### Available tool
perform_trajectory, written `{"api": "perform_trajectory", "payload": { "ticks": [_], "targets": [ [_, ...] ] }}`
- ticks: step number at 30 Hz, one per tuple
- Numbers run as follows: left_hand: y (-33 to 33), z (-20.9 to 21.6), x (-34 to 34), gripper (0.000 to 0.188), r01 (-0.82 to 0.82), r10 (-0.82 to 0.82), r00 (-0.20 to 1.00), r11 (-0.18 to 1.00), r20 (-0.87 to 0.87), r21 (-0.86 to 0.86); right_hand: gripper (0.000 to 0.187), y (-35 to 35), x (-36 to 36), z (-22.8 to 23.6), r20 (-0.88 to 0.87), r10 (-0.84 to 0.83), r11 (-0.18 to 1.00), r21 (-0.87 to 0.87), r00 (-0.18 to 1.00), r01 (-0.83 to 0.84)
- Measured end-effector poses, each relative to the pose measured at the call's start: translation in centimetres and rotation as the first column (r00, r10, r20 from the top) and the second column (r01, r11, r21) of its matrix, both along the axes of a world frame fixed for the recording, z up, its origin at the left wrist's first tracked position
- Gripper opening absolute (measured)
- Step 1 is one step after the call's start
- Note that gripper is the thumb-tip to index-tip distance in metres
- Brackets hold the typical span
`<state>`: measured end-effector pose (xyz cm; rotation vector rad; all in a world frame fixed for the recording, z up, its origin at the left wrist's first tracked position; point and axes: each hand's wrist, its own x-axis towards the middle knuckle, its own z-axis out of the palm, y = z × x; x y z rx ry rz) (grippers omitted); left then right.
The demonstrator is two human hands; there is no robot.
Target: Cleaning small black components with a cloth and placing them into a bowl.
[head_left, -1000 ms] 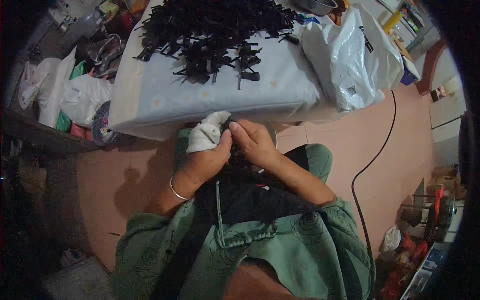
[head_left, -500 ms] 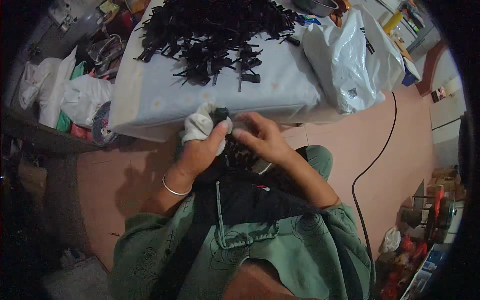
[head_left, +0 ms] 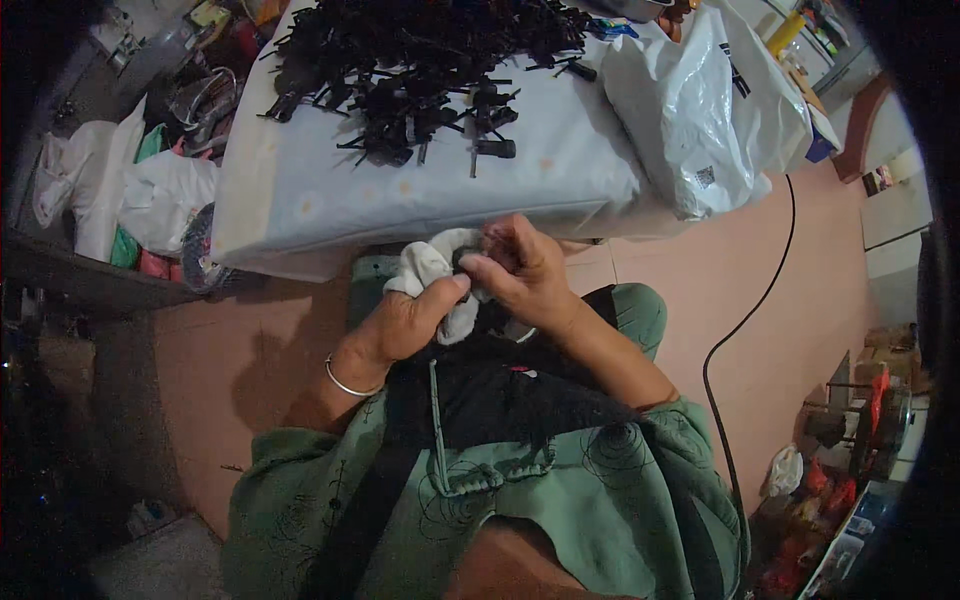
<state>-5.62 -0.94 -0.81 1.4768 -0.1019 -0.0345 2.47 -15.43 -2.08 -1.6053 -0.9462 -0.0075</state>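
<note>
Above my lap, just off the table's near edge, my left hand [head_left: 405,325] grips a bunched white cloth [head_left: 425,266], its thumb pressed on top. A small black part [head_left: 462,262] shows partly in the cloth's folds; the fingers hide most of it. My right hand [head_left: 530,272] is curled in from the right, thumb and fingers closing on that black part. Across the far half of the table [head_left: 290,190] spreads a heap of black parts [head_left: 420,60] with thin stems. One black part [head_left: 494,148] lies at the heap's near edge.
A large white plastic bag [head_left: 680,130] stands on the table's right side, with a metal bowl [head_left: 635,8] behind it. White bags [head_left: 170,200] crowd a shelf at left. A black cable [head_left: 745,325] runs along the floor at right, near assorted goods [head_left: 800,500].
Both hands have shifted slightly right with the cloth. My right thumb and fingers have come in against the black part and cloth, where before they were a little apart from it.
</note>
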Motion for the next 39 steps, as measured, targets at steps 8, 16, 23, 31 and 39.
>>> {"api": "perform_trajectory", "payload": {
  "ticks": [8,16,23,31,39],
  "targets": [
    [-0.2,-0.7,-0.3,0.023,-0.259,0.264,0.963,0.962,-0.057,0.082,0.025,-0.7,0.1,0.3,-0.207,0.147,0.948,-0.25,0.967,-0.197],
    [-0.6,-0.9,0.1,0.017,-0.287,0.272,0.957,0.94,0.105,0.183,0.028,-0.2,0.3,0.5,-0.382,0.233,0.898,-0.27,0.894,-0.349],
    [-0.8,-1.4,0.4,0.017,-0.449,0.182,0.858,0.72,0.481,0.529,0.03,1.5,-1.0,-3.6,-0.379,0.239,0.97,0.046,0.894,-0.24],
    [-0.8,-2.7,1.2,0.021,-0.538,0.176,0.749,0.723,0.639,0.432,0.029,1.5,-0.3,-3.4,-0.483,0.243,0.969,0.08,0.841,-0.233],
    [1.5,-1.9,3.0,0.036,-0.354,-0.003,0.907,0.538,0.421,0.765,0.027,0.9,10.3,-0.7,0.357,-0.314,0.752,-0.473,0.88,0.46]
  ]
}}
